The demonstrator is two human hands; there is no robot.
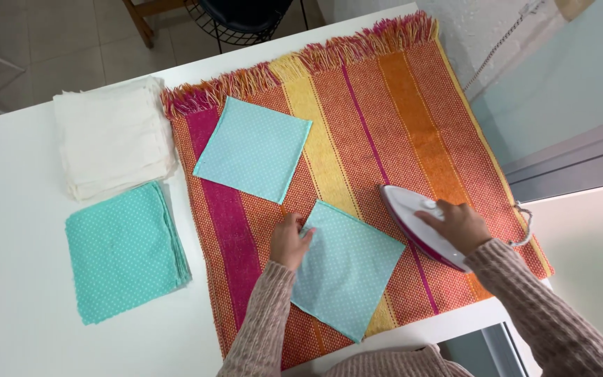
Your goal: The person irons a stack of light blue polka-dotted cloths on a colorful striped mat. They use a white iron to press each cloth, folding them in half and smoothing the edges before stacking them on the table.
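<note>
On the striped rug [392, 119] spread over the white table [15, 279], we work with both hands close together. Our left hand [289, 241] comes in from below, sleeve [263, 314] angled up and a little right, fingers curled and pressing down on the near-left edge of a pale blue dotted cloth square [347, 269]. We cannot tell whether the fingers pinch the edge or only pin it flat. Our right hand [458, 225] reaches in from the lower right, wrapped shut around the handle of the iron [417, 223].

That iron sits just right of the left hand, its flat face down on the rug, touching or just meeting the cloth square's upper right edge. Its long axis runs from upper left to lower right, the pointed nose toward the upper left, away from our right wrist. A cord [521, 223] loops off beyond the right hand.

The cloth square lies turned like a diamond, one corner aimed at us, one toward the iron's nose.

Above the left hand lies a second pale blue dotted square [252, 148], flat and apart from the first. Well to the left of that hand, off the rug, sits a stack of teal dotted squares [123, 251], and beyond it a stack of white cloths [113, 136].
</note>
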